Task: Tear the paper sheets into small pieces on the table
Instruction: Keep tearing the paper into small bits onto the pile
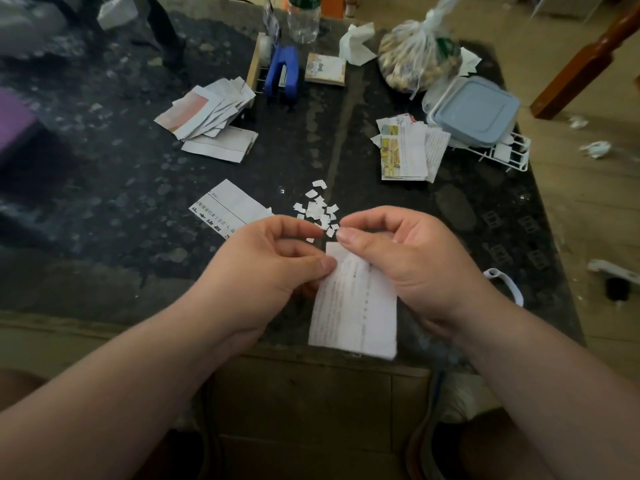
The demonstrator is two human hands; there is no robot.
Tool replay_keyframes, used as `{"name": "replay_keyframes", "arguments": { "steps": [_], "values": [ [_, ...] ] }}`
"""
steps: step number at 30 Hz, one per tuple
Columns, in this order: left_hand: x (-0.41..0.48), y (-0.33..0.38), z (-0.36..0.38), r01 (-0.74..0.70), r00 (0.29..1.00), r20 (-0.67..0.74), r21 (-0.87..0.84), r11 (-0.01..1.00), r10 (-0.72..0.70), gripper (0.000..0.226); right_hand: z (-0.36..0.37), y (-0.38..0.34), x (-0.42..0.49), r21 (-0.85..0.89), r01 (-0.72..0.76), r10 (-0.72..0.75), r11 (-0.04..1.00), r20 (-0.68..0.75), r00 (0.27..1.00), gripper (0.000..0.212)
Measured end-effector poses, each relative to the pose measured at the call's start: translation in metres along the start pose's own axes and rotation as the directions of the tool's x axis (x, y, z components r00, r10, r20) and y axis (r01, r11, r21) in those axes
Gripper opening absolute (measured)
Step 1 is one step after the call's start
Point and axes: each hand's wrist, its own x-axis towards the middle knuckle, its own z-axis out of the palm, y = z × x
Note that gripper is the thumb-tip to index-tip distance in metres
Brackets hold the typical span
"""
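Note:
A white printed paper strip (353, 306) hangs upright above the near edge of the dark table (138, 209). My left hand (273, 258) pinches its upper left edge between thumb and fingers. My right hand (401, 251) pinches the top right corner. Just beyond my fingers lies a small heap of torn paper bits (317, 211). A larger printed sheet (230, 206) lies flat to the left of the heap, partly hidden by my left hand.
A fan of paper sheets (207, 116) lies at back left, another stack (408, 150) at right. A blue stapler (282, 72), notepad (325, 69), water bottle (304, 17), tied bag (419, 60), lidded box (474, 110) and white rack (509, 154) crowd the far side.

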Motion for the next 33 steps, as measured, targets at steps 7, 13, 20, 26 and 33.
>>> {"name": "replay_keyframes", "arguments": {
  "steps": [7, 13, 20, 26, 33],
  "values": [
    [0.008, 0.002, -0.01, -0.03, 0.995, -0.081, 0.3, 0.954, 0.057, 0.025, -0.006, 0.002, 0.002, -0.338, -0.04, 0.046, 0.94, 0.011, 0.999, 0.043],
    [0.01, 0.006, -0.014, -0.076, 0.981, -0.108, 0.546, 0.835, 0.16, 0.016, 0.006, 0.02, 0.005, -0.644, -0.07, 0.11, 0.762, 0.023, 0.994, 0.039],
    [0.002, 0.015, -0.004, -0.127, 0.972, -0.093, 0.562, 0.817, 0.214, 0.028, -0.03, 0.003, 0.018, -0.814, -0.178, 0.058, 0.553, -0.176, 0.983, 0.025],
    [0.004, 0.01, 0.001, -0.175, 0.97, -0.061, 0.491, 0.853, 0.234, 0.042, -0.043, 0.016, 0.029, -0.835, -0.232, 0.074, 0.498, -0.226, 0.971, 0.022],
    [0.002, 0.01, 0.005, -0.135, 0.983, -0.068, 0.355, 0.925, 0.17, 0.07, -0.031, 0.008, 0.028, -0.843, -0.164, 0.09, 0.513, -0.138, 0.986, 0.014]
  ]
}}
